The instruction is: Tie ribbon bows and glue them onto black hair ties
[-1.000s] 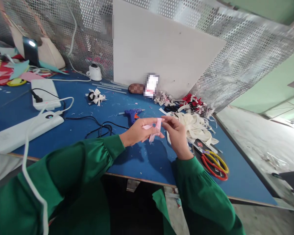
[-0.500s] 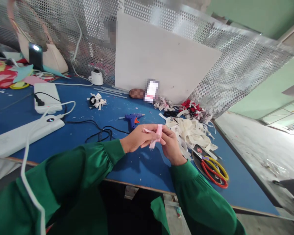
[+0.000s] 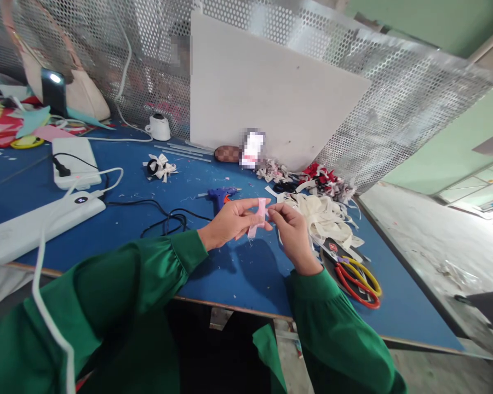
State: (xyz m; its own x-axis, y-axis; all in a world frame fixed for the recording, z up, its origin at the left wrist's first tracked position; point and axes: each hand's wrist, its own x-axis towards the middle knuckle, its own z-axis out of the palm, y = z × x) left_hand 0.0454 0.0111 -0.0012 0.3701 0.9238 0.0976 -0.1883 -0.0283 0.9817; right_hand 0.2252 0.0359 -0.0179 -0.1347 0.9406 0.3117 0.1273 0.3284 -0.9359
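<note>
A pink ribbon (image 3: 262, 210) is wrapped around the fingers of my left hand (image 3: 234, 220), one tail hanging below them; the thumb presses on it. My right hand (image 3: 290, 227) is at the ribbon's right side, thumb and forefinger pinched together on a piece of it. Both hands are above the blue table, near its front edge. Just behind my left hand lies a blue glue gun (image 3: 219, 197), partly hidden by the fingers.
Cream ribbons (image 3: 322, 216) and red-and-yellow-handled scissors (image 3: 359, 279) lie on the right. At the back are a lit phone (image 3: 252, 149) and scrap bows. A white power strip (image 3: 41, 224), its cables and a white bow (image 3: 162, 167) are on the left.
My right hand has drawn back to the right, from around the ribbon to a fingertip pinch at its side. My left hand still holds the ribbon; its fingers are more spread.
</note>
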